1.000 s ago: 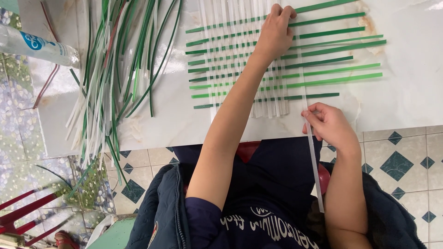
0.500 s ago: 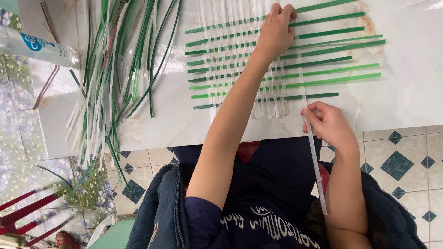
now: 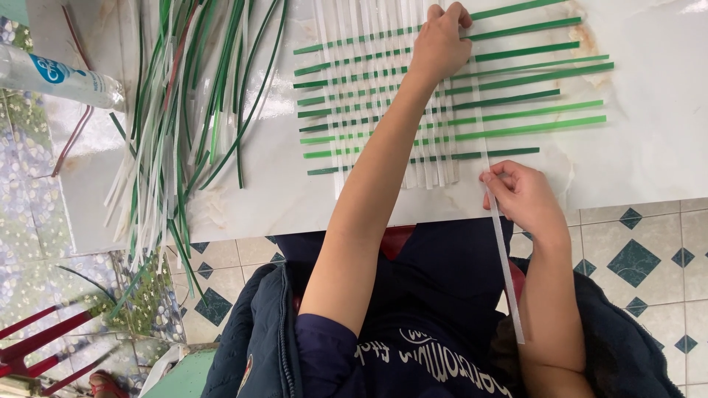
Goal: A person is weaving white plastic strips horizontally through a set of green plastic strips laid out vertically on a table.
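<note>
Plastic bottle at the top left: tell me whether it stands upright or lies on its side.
On its side. The clear plastic bottle lies flat on the white table, its length running across the surface beside the loose strips.
</note>
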